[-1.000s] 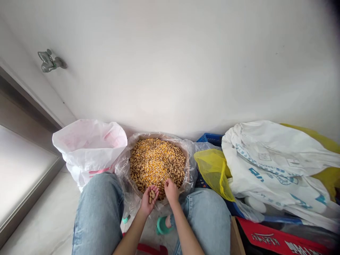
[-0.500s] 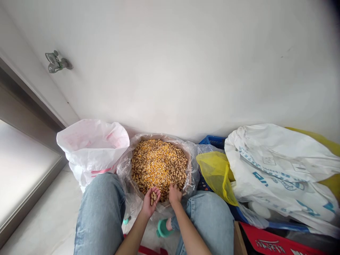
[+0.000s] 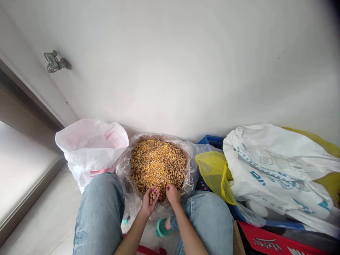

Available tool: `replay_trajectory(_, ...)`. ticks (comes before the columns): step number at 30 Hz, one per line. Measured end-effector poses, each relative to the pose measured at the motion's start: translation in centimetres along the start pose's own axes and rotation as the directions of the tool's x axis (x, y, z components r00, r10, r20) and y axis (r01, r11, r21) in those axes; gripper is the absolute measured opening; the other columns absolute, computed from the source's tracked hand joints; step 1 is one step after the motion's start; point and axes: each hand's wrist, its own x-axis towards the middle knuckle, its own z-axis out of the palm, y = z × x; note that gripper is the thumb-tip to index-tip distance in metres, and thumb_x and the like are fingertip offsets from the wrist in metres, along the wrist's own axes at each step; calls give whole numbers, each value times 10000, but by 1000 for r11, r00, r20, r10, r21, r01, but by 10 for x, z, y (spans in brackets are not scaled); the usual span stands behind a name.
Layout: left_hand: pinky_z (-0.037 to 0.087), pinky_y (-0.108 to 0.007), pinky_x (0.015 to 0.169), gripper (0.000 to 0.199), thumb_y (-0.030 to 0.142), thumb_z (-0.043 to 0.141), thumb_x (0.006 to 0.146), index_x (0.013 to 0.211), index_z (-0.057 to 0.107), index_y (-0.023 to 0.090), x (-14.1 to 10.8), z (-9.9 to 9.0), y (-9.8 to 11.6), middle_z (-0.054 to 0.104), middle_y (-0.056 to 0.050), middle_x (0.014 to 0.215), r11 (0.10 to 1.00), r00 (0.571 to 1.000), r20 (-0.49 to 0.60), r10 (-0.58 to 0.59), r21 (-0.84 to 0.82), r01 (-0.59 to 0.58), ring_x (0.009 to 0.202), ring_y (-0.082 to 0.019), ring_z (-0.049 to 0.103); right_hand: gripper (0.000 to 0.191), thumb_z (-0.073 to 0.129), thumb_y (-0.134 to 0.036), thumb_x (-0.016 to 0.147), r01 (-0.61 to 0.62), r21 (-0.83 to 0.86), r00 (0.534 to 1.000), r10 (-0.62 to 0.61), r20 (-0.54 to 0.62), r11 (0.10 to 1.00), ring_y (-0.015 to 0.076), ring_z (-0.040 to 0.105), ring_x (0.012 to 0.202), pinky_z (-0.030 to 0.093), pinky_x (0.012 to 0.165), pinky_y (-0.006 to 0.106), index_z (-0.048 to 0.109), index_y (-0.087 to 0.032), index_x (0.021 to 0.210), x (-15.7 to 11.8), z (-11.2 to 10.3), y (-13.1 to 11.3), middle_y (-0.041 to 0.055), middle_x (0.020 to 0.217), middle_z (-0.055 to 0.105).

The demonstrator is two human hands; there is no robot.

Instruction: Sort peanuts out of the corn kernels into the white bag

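Note:
A round heap of shelled yellow corn kernels mixed with peanuts in their shells (image 3: 158,164) fills a container with a tan rim (image 3: 159,136), lined with clear plastic (image 3: 124,180). My left hand (image 3: 149,201) is cupped over the near edge of the heap and holds several peanuts in the palm. My right hand (image 3: 173,194) rests at the near right edge of the heap, its fingers curled downward. Whether those fingers hold anything is hidden.
A white sack with pink marks (image 3: 90,148) stands left of the container. To the right are a yellow bag (image 3: 214,175), a blue crate (image 3: 211,141) and a large printed white sack (image 3: 276,170). My denim-covered knees (image 3: 98,212) flank my hands. A wall tap (image 3: 56,62) is upper left.
My right hand has dropped from above the heap to its near edge. My left hand stays cupped with its peanuts. The view has shifted slightly.

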Motion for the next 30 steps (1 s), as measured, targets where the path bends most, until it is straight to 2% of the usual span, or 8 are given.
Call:
replay_trajectory(3,510,-239,684,153,155,423,797,809,572,122,2,-2,-1,649,-47,681,1000,1000,-1,7,9,-7,680,-123,628,227,395,-203,778,18,41,1000,-18,-5,999,168,595,844,389,651,251,576,-221,915,-4,2,-2,49,915,647)
replay_trajectory(6,503,-250,709,146,159,437,791,823,573,117,4,-5,-1,650,-52,694,1000,1000,2,2,14,-2,690,-127,628,306,440,-167,740,55,-29,998,-55,-14,998,182,581,899,390,687,265,538,-216,1026,-6,9,-4,74,976,632)
replay_trajectory(12,503,-239,689,135,177,452,787,835,566,121,6,-7,-2,650,-47,707,1000,1000,15,1,27,-1,698,-125,628,242,409,-168,765,58,-154,998,-57,13,986,200,605,838,405,668,291,573,-179,942,-2,18,-6,114,891,653)
replay_trajectory(16,505,-240,681,118,176,459,784,810,559,119,6,-7,-2,648,-47,699,999,1000,10,7,32,-7,677,-125,627,242,406,-195,771,72,-146,997,-71,9,987,198,609,820,411,656,288,560,-182,958,-2,18,-6,104,887,653)
replay_trajectory(22,505,-242,691,126,180,463,785,820,562,111,6,-9,-2,655,-57,719,999,1000,11,9,41,-10,694,-130,631,291,376,-207,789,64,-154,997,-71,-41,986,183,602,831,405,636,267,514,-196,1046,-3,19,-7,106,1004,607)
replay_trajectory(30,508,-241,689,124,174,456,787,809,564,117,5,-8,-2,657,-54,713,999,1000,12,12,49,-12,691,-128,633,182,424,-232,780,61,-90,995,-68,-71,994,173,600,795,382,619,250,533,-180,916,-3,16,-7,79,902,635)
